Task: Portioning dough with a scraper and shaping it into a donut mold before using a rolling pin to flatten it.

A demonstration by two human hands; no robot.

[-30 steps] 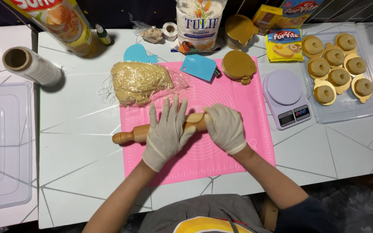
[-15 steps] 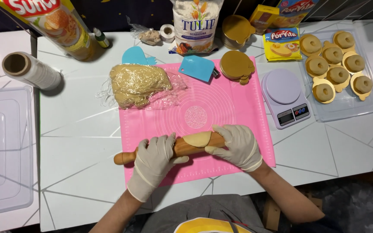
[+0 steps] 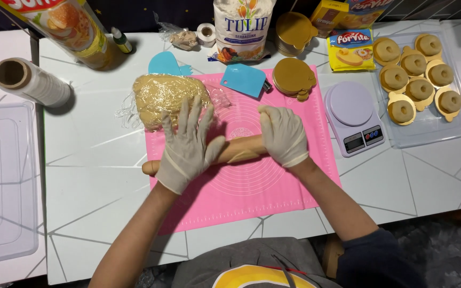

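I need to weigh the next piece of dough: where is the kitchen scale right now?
In the head view, the kitchen scale sits on the person's right, just off the pink mat's right edge, beside the clear tray of round pastries.

Head view, straight down, close over table (image 3: 97, 160)

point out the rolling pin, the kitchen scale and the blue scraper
rolling pin (image 3: 238, 150), head view, on the bare wood between the two hands
kitchen scale (image 3: 351, 103), head view, on the round lilac weighing plate
blue scraper (image 3: 243, 80), head view, on the middle of its flat blade
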